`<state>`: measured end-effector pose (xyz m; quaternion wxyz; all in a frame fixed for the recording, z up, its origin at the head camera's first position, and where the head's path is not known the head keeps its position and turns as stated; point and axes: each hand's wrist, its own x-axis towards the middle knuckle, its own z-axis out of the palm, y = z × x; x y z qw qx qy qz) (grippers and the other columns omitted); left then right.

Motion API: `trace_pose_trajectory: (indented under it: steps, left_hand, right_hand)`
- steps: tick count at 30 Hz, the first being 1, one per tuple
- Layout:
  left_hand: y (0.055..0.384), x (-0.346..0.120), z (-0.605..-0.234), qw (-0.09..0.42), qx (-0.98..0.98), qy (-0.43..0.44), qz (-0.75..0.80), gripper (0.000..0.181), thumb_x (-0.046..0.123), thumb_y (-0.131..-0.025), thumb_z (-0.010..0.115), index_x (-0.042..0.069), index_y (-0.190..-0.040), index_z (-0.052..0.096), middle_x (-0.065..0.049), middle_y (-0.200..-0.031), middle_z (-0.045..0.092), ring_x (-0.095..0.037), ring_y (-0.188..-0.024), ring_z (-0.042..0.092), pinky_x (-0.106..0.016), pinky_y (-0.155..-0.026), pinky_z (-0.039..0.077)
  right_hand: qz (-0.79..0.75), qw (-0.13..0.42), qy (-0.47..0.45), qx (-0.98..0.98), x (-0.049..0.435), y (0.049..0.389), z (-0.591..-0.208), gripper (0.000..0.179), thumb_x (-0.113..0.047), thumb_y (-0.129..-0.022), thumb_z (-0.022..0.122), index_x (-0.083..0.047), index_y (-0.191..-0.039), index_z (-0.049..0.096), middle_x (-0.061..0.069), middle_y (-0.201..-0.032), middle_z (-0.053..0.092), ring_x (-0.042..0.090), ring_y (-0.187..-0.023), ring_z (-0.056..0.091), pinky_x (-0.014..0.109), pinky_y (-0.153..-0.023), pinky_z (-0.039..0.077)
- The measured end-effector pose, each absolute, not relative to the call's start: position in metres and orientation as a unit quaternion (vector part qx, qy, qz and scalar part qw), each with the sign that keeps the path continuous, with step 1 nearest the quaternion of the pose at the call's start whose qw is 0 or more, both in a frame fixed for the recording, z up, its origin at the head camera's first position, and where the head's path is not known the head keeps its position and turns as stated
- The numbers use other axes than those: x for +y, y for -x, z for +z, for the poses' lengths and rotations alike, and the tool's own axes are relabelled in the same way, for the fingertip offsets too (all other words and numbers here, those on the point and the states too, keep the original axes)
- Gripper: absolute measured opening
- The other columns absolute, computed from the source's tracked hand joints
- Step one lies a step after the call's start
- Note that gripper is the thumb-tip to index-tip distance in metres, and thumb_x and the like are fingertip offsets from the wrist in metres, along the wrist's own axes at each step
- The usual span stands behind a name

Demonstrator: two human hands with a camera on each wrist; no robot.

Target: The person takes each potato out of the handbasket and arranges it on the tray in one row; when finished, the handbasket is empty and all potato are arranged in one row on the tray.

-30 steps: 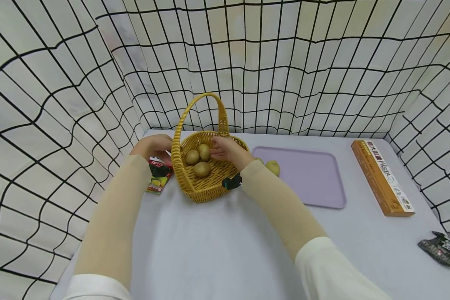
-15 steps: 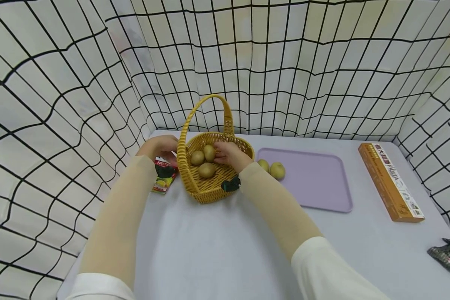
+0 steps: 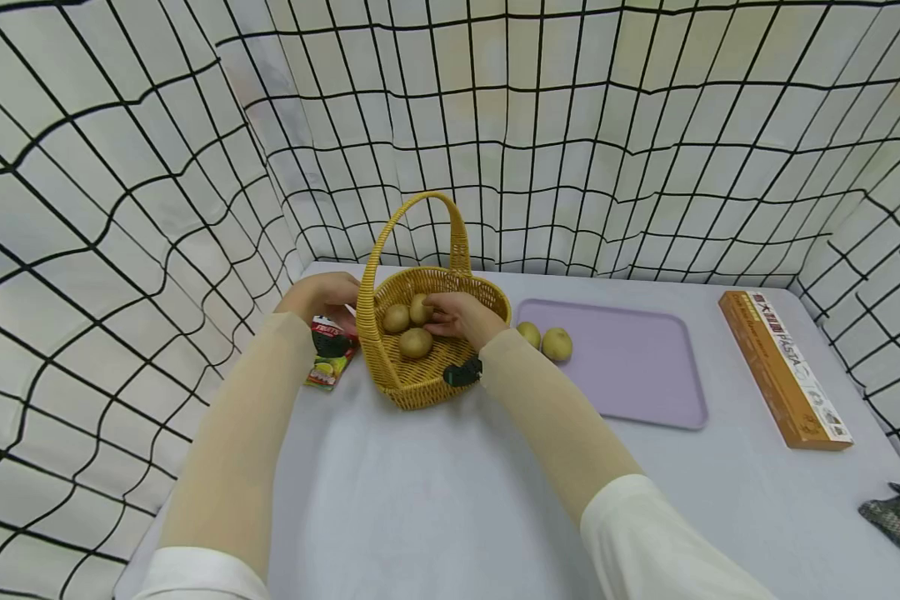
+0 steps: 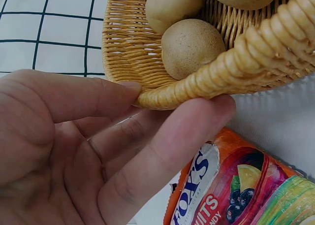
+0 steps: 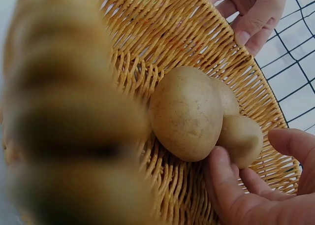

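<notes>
Three brown potatoes (image 3: 416, 342) lie together in a yellow wicker basket (image 3: 435, 387) with a tall arched handle. At the basket's left side my left hand (image 3: 321, 296) pinches the woven rim between thumb and fingers, which the left wrist view shows closely. My right hand (image 3: 461, 318) reaches inside the basket from the right. In the right wrist view its fingertips (image 5: 221, 161) touch the potatoes, while the thumb stands apart from the smaller potato (image 5: 241, 139). A large blurred part of the basket covers the left of that view.
A Fox's fruit candy bag (image 3: 328, 358) lies left of the basket. To the right is a lilac tray (image 3: 637, 367) with two yellowish round pieces (image 3: 557, 344) at its left edge. Farther right lie a pasta box (image 3: 786, 371) and a dark packet (image 3: 898, 518). Black-gridded cloth (image 3: 540, 167) surrounds the table.
The head view has shifted, so everything sits a little farther right. My right hand has moved slightly closer over the far potato. The left hand stays at the basket rim.
</notes>
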<state>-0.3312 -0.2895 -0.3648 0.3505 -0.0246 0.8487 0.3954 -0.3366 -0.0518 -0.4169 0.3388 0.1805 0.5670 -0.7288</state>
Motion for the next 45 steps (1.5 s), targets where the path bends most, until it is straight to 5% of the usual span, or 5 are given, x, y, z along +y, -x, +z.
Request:
trace_pose_trajectory:
  steps: [4, 13, 25, 38, 45]
  left_hand:
    - [0.332, -0.290, -0.366, 0.349, 0.847, 0.026, 0.399, 0.042, 0.016, -0.104, 0.051, -0.011, -0.137, 0.054, -0.011, -0.111, 0.068, -0.009, -0.063, 0.069, -0.029, -0.072, 0.065]
    - [0.332, -0.290, -0.362, 0.351, 0.854, 0.036, 0.382, 0.042, 0.018, -0.105, 0.052, -0.008, -0.138, 0.054, -0.014, -0.115, 0.066, -0.011, -0.067, 0.069, -0.030, -0.074, 0.065]
    - [0.331, -0.288, -0.366, 0.356, 0.849, 0.036, 0.389, 0.042, 0.018, -0.105, 0.054, -0.007, -0.138, 0.055, -0.015, -0.118, 0.066, -0.011, -0.067, 0.070, -0.029, -0.073, 0.065]
    - [0.334, -0.289, -0.368, 0.347, 0.857, 0.038, 0.379, 0.041, 0.020, -0.107, 0.050, -0.007, -0.138, 0.055, -0.018, -0.119, 0.066, -0.012, -0.067, 0.071, -0.029, -0.075, 0.065]
    - [0.333, -0.288, -0.367, 0.351, 0.854, 0.032, 0.382, 0.043, 0.022, -0.108, 0.051, -0.007, -0.139, 0.055, -0.016, -0.120, 0.067, -0.010, -0.066, 0.071, -0.029, -0.074, 0.065]
  right_hand:
    - [-0.743, 0.338, -0.161, 0.555, -0.053, 0.337, -0.415, 0.065, -0.006, -0.102, 0.060, -0.007, -0.161, 0.031, 0.021, -0.165, 0.031, 0.029, -0.151, 0.037, 0.033, -0.114, 0.049]
    - [-0.719, 0.355, -0.114, 0.587, -0.058, 0.342, -0.413, 0.053, -0.007, -0.107, 0.052, -0.020, -0.158, 0.044, 0.013, -0.168, 0.028, 0.032, -0.148, 0.040, 0.035, -0.115, 0.048]
    - [-0.736, 0.364, -0.110, 0.561, -0.055, 0.342, -0.421, 0.057, 0.007, -0.105, 0.044, -0.017, -0.157, 0.046, 0.014, -0.164, 0.033, 0.031, -0.147, 0.040, 0.038, -0.117, 0.046]
    - [-0.726, 0.384, -0.090, 0.563, -0.046, 0.347, -0.423, 0.052, 0.002, -0.105, 0.050, -0.017, -0.153, 0.051, 0.010, -0.161, 0.037, 0.028, -0.147, 0.041, 0.036, -0.116, 0.047]
    - [-0.711, 0.399, -0.059, 0.576, -0.044, 0.347, -0.413, 0.051, -0.002, -0.107, 0.049, -0.020, -0.154, 0.048, 0.008, -0.159, 0.037, 0.026, -0.131, 0.052, 0.027, -0.099, 0.054]
